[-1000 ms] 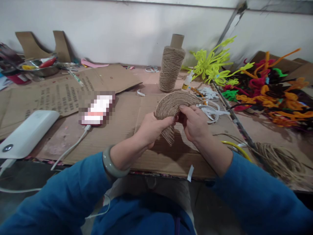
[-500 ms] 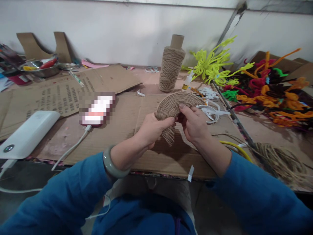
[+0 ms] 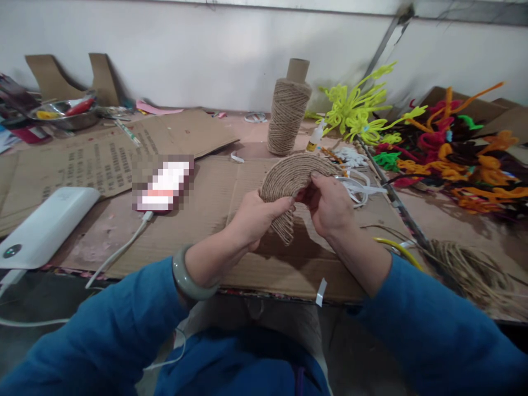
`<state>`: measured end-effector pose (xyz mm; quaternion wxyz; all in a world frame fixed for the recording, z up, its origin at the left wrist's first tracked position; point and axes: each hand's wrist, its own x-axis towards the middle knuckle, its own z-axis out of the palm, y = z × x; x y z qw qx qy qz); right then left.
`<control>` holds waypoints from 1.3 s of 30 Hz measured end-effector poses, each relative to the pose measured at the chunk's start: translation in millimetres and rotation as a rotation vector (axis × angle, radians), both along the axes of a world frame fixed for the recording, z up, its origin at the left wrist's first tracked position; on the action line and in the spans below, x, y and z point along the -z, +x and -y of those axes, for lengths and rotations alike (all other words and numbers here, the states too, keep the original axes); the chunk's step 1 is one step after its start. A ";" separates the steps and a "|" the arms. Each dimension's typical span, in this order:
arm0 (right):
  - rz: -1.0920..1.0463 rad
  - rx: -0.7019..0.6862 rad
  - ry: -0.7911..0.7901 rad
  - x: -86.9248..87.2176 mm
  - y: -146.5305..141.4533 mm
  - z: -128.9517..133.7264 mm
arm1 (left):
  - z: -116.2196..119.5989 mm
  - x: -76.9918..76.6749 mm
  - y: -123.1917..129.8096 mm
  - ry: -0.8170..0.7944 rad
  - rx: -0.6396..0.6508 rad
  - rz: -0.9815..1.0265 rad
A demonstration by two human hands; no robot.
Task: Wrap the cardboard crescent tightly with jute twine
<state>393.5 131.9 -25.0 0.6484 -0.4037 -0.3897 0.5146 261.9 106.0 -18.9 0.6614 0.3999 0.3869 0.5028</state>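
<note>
Our left hand (image 3: 253,217) clamps twine arc (image 3: 286,177), thumb on top; our right hand (image 3: 333,208) pinches inner edge. We judge: uneven pull could part rows.

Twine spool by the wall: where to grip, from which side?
Probably the bare cardboard tube, from above. The twine spool stands upright and the tube sticks out clear above its windings. I'd avoid coming from the right, where the small bottle and yellow fuzzy-wire flowers crowd it.

White power bank (image 3: 53,225), cabled phone (image 3: 164,186), metal bowl (image 3: 79,122)
</note>
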 end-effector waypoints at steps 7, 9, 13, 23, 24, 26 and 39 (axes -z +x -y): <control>-0.031 -0.092 0.010 -1.4 1.4 5.6 | -1.4 -1.5 -1.6 -0.009 -0.043 0.029; -0.007 -0.091 0.009 -1.1 1.1 6.4 | -1.6 -2.5 -1.5 -0.002 -0.042 0.033; 0.038 -0.073 0.017 -1.2 -0.6 7.6 | -1.1 -5.1 -0.2 0.028 -0.018 0.066; 0.081 -0.028 0.017 -2.9 -3.3 7.4 | 0.1 -4.7 0.3 0.007 -0.018 0.035; 0.083 -0.023 0.016 -2.6 -3.4 6.9 | 0.2 -4.5 0.5 -0.001 -0.021 0.028; 0.087 -0.014 0.011 -2.0 -3.7 6.1 | 0.4 -4.2 0.8 -0.016 -0.026 0.017; 0.126 -0.124 0.038 -4.7 -2.7 10.3 | -2.6 -4.7 -0.5 0.043 -0.041 0.073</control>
